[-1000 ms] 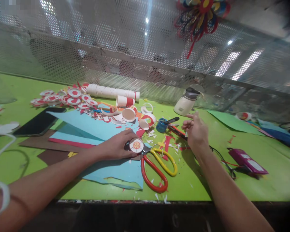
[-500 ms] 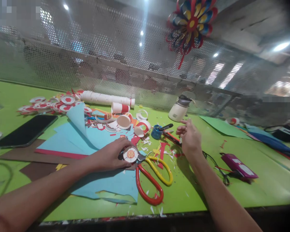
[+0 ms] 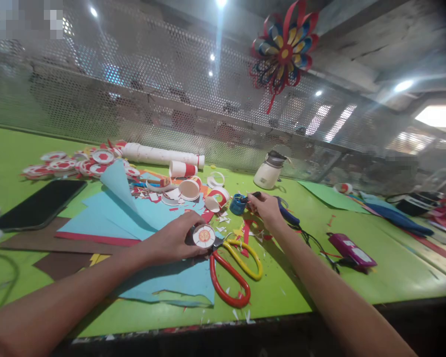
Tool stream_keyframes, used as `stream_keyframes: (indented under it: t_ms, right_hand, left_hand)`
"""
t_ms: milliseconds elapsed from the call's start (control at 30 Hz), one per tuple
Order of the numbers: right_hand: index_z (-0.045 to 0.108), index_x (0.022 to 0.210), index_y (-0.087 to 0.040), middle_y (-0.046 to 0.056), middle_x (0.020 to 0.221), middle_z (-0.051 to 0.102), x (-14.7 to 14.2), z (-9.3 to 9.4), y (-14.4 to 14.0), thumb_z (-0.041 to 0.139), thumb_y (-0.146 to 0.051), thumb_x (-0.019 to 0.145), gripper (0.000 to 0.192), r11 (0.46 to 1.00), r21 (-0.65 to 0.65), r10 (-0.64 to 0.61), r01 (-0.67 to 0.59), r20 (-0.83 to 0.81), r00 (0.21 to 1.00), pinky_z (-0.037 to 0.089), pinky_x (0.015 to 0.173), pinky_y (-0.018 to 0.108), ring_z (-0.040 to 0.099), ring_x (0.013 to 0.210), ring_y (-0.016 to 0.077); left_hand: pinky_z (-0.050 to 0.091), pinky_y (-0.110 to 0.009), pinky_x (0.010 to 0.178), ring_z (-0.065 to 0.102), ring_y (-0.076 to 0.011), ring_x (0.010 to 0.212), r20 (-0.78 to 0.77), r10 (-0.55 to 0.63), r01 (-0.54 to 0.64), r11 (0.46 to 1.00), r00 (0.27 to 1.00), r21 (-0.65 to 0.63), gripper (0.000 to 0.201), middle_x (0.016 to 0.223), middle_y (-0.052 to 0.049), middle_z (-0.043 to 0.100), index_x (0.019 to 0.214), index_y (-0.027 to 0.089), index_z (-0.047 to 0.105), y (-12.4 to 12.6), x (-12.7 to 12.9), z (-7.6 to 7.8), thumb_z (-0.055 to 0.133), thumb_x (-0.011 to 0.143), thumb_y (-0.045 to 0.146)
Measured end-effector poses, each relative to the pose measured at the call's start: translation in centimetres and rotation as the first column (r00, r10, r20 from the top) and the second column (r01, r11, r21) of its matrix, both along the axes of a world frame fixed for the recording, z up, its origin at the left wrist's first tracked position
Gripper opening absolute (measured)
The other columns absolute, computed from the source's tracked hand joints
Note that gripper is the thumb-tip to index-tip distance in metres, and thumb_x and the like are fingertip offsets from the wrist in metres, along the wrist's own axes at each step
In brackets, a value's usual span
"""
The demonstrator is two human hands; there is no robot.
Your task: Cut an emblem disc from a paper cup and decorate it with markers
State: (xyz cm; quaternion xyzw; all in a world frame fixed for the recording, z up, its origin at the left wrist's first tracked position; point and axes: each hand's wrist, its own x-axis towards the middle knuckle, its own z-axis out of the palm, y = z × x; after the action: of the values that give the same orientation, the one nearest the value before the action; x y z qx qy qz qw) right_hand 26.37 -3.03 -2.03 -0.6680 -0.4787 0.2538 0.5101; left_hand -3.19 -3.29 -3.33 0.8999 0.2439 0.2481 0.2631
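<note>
My left hand (image 3: 180, 238) is closed around a small round white piece (image 3: 203, 236) with an orange-red emblem and dark sides, its printed face turned up. Scissors (image 3: 230, 297) with one red and one yellow handle lie beside it, their blades partly hidden by the hand and the piece. My right hand (image 3: 265, 208) pinches a black marker (image 3: 257, 195) just at the right of a small blue pot (image 3: 238, 204). Light blue paper sheets (image 3: 163, 277) lie under my left forearm.
Cut paper cups (image 3: 190, 189), scraps and a cup stack (image 3: 163, 154) lie behind my hands. At left are a phone (image 3: 40, 203) and red-white paper pieces (image 3: 65, 165). A white bottle (image 3: 269, 171) stands at the back; a purple device (image 3: 352, 250) with cables lies right.
My right hand has moved left and its fingers have closed on the black marker at the blue pot. My left hand keeps hold of the round piece. The view has shifted slightly.
</note>
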Motion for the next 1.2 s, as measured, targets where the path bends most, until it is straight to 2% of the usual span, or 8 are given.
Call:
stream_keyframes:
  t_ms: [200, 333, 467, 533, 600, 700, 900, 1200]
  right_hand:
    - [0.059, 0.116, -0.015, 0.008, 0.114, 0.063, 0.8, 0.4, 1.1, 0.058, -0.034, 0.093, 0.03, 0.999, -0.012, 0.041, -0.04, 0.146, 0.988, 0.055, 0.08, 0.039, 0.064, 0.094, 0.0198]
    - [0.061, 0.11, -0.014, 0.005, 0.102, 0.066, 0.3, 0.4, 0.6, 0.057, -0.035, 0.094, 0.027, 0.995, -0.01, 0.104, -0.104, 0.195, 0.975, 0.056, 0.07, 0.033, 0.065, 0.081, 0.0156]
    - [0.061, 0.081, -0.013, -0.004, 0.067, 0.059, -1.2, 0.6, -0.9, 0.058, -0.037, 0.092, 0.027, 0.985, 0.06, 0.138, -0.16, 0.27, 0.953, 0.047, 0.053, 0.023, 0.053, 0.052, 0.0077]
    - [0.056, 0.064, -0.016, -0.006, 0.054, 0.05, -2.0, 1.0, -1.8, 0.062, -0.042, 0.087, 0.035, 0.977, 0.131, 0.117, -0.166, 0.316, 0.941, 0.041, 0.051, 0.023, 0.046, 0.048, 0.0084]
    - [0.054, 0.061, -0.019, -0.005, 0.053, 0.049, -2.6, 1.4, -2.4, 0.062, -0.044, 0.085, 0.035, 0.966, 0.212, 0.068, -0.149, 0.346, 0.936, 0.037, 0.052, 0.025, 0.045, 0.051, 0.0107]
    - [0.061, 0.066, -0.02, -0.003, 0.057, 0.054, -3.1, 1.6, -2.8, 0.064, -0.044, 0.081, 0.028, 0.951, 0.266, 0.049, -0.158, 0.375, 0.926, 0.036, 0.055, 0.026, 0.045, 0.055, 0.0128]
    - [0.063, 0.068, -0.019, -0.002, 0.056, 0.054, -2.5, 1.0, -2.4, 0.06, -0.045, 0.082, 0.029, 0.951, 0.247, 0.085, -0.183, 0.36, 0.929, 0.037, 0.053, 0.026, 0.046, 0.052, 0.0136]
    - [0.058, 0.059, -0.019, -0.002, 0.05, 0.053, -2.3, 1.4, -2.7, 0.061, -0.051, 0.081, 0.039, 0.961, 0.202, 0.116, -0.187, 0.319, 0.941, 0.036, 0.049, 0.026, 0.045, 0.047, 0.0119]
  left_hand:
    - [0.044, -0.034, 0.079, 0.054, -0.0232, 0.092, -0.016, 0.004, -0.004, 1.0, 1.0, 0.001, 0.04, 0.101, -0.007, 0.058, 0.104, 0.019, 0.054, -0.1, 0.1, 0.4, 0.067, 0.077, 0.045]
    - [0.044, -0.035, 0.078, 0.054, -0.0232, 0.092, -0.02, 0.002, -0.002, 1.0, 1.0, -0.005, 0.042, 0.102, -0.007, 0.058, 0.106, 0.018, 0.055, -0.2, 0.1, 0.4, 0.067, 0.077, 0.045]
    - [0.044, -0.033, 0.075, 0.055, -0.022, 0.088, -0.016, 0.004, -0.005, 0.999, 1.0, -0.036, 0.044, 0.101, -0.007, 0.06, 0.107, 0.018, 0.055, -0.3, 0.0, 0.4, 0.068, 0.076, 0.046]
    - [0.045, -0.033, 0.075, 0.056, -0.0217, 0.087, -0.011, 0.009, -0.01, 0.999, 1.0, -0.044, 0.044, 0.101, -0.007, 0.061, 0.109, 0.018, 0.056, -0.3, 0.0, 0.3, 0.068, 0.077, 0.046]
    - [0.045, -0.033, 0.075, 0.057, -0.0223, 0.088, -0.009, 0.009, -0.01, 0.999, 1.0, -0.042, 0.045, 0.101, -0.007, 0.061, 0.11, 0.019, 0.056, -0.3, 0.0, 0.2, 0.068, 0.076, 0.046]
    - [0.046, -0.034, 0.079, 0.058, -0.0238, 0.093, -0.014, -0.008, 0.007, 1.0, 1.0, -0.029, 0.047, 0.105, -0.008, 0.062, 0.113, 0.02, 0.056, -0.2, 0.0, 0.1, 0.069, 0.076, 0.046]
    - [0.046, -0.039, 0.087, 0.057, -0.0263, 0.102, -0.025, -0.023, 0.023, 1.0, 0.999, -0.007, 0.056, 0.117, -0.011, 0.06, 0.124, 0.02, 0.049, -0.3, -0.1, 0.0, 0.068, 0.078, 0.045]
    - [0.046, -0.037, 0.086, 0.057, -0.0246, 0.1, -0.037, -0.04, 0.039, 0.999, 0.999, -0.035, 0.05, 0.113, -0.009, 0.061, 0.119, 0.02, 0.053, -0.3, 0.0, 0.2, 0.069, 0.078, 0.044]
